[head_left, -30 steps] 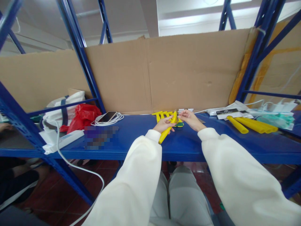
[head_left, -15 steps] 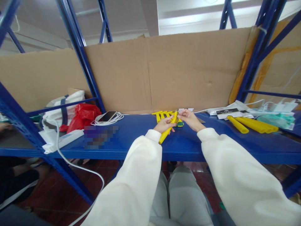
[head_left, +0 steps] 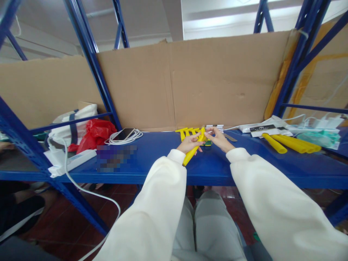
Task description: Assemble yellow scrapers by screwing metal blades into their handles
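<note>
My left hand (head_left: 189, 144) is closed around the middle of a long yellow plastic handle (head_left: 191, 156), which slants with its lower end toward me. At the handle's upper end are the fingertips of my right hand (head_left: 219, 139), pinched together; whatever they hold there is too small to make out. A green and yellow object (head_left: 208, 143) lies on the shelf just behind my hands, partly hidden by them. Behind my left hand, several yellow pieces (head_left: 182, 135) lie in a row. A flat grey metal strip (head_left: 230, 137) rests beyond my right hand.
White-edged packs (head_left: 214, 127) lie against the cardboard. Several yellow tubes (head_left: 275, 143) and plastic bags (head_left: 318, 138) are on the right. On the left are a phone (head_left: 123, 134), coiled white cable (head_left: 133, 137), red bag (head_left: 96, 132) and power strip (head_left: 78, 158). A blue post (head_left: 102, 79) rises there.
My right hand has moved slightly left, bringing its fingertips against the handle's upper end. More of the metal strip shows now. My left hand keeps its hold, almost unmoved.
</note>
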Available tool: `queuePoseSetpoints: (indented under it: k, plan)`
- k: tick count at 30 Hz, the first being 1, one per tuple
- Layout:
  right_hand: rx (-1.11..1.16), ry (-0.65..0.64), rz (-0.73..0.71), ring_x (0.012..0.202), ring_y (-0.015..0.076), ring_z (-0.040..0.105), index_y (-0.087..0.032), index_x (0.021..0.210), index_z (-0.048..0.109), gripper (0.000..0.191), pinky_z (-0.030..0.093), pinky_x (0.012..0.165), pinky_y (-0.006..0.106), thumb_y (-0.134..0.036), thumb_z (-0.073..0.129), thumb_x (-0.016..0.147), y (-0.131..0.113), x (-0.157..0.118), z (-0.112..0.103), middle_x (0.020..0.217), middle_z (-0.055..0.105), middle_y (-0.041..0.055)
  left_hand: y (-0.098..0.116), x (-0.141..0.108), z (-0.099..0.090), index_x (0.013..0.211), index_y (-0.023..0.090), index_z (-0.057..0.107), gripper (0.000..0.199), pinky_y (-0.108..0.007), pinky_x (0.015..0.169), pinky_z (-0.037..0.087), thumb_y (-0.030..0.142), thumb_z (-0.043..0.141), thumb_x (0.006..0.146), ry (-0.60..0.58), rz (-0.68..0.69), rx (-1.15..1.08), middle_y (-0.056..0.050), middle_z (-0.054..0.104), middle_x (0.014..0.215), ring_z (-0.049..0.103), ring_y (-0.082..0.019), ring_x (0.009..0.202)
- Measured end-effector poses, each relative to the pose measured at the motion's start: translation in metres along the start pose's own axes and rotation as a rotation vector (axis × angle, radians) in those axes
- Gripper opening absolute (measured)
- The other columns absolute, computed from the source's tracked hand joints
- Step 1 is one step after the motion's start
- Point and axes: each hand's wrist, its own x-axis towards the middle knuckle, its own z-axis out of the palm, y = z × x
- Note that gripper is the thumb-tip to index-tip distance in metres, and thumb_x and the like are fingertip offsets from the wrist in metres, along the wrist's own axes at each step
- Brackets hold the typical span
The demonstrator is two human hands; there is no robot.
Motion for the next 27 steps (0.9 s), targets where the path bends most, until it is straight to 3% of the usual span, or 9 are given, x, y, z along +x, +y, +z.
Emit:
queuePoseSetpoints:
  k: [4,9,13,17,23,27]
  plan:
    - [0.062,-0.104,0.030,0.108,0.0282,0.069,-0.026,0.100,0.072,0.051,0.056,0.102,0.047,-0.070,0.081,0.076,-0.006,-0.003,-0.001,0.114,0.076,0.0088,0.000,0.000,0.001,0.169,0.024,0.044,0.086,-0.021,0.045,0.054,0.007,0.077,0.091,-0.003,-0.006,0.017,-0.021,0.080,0.128,0.073,-0.013,0.056]
    - [0.105,-0.177,0.053,0.103,0.0281,0.070,-0.024,0.093,0.073,0.059,0.055,0.102,0.047,-0.079,0.080,0.072,-0.016,-0.008,-0.003,0.105,0.078,0.0072,0.001,-0.003,0.002,0.168,0.025,0.045,0.088,-0.020,0.044,0.052,0.011,0.081,0.090,-0.026,-0.010,0.001,-0.020,0.080,0.127,0.073,-0.013,0.054]
    - [0.108,-0.168,0.087,0.092,0.0249,0.067,-0.024,0.084,0.068,0.060,0.055,0.092,0.041,-0.080,0.081,0.069,-0.023,-0.011,-0.003,0.090,0.073,0.0035,0.004,-0.006,0.003,0.168,0.021,0.045,0.089,-0.021,0.043,0.052,0.012,0.083,0.088,-0.031,-0.008,-0.035,-0.022,0.081,0.125,0.073,-0.015,0.054]
    - [0.066,-0.129,0.113,0.086,0.0227,0.062,-0.025,0.079,0.060,0.055,0.053,0.083,0.036,-0.078,0.074,0.077,-0.024,-0.010,-0.001,0.079,0.064,0.0005,0.006,-0.008,0.006,0.168,0.022,0.046,0.090,-0.020,0.041,0.050,0.014,0.085,0.088,-0.031,-0.020,-0.087,-0.020,0.083,0.118,0.072,-0.015,0.054]
    - [0.037,-0.089,0.081,0.097,0.0232,0.064,-0.026,0.087,0.059,0.057,0.054,0.097,0.040,-0.080,0.073,0.080,-0.016,-0.009,0.004,0.092,0.068,0.0021,0.011,-0.010,0.008,0.168,0.024,0.047,0.083,-0.018,0.042,0.048,0.012,0.079,0.092,-0.008,-0.017,-0.145,-0.016,0.084,0.115,0.072,-0.013,0.055]
    - [-0.002,-0.033,0.088,0.106,0.0242,0.067,-0.026,0.095,0.063,0.047,0.053,0.105,0.042,-0.072,0.071,0.088,-0.008,-0.006,0.001,0.104,0.073,0.0051,0.015,-0.012,0.009,0.169,0.025,0.044,0.082,-0.017,0.041,0.046,0.012,0.074,0.094,0.087,-0.019,-0.186,-0.015,0.084,0.118,0.072,-0.013,0.055]
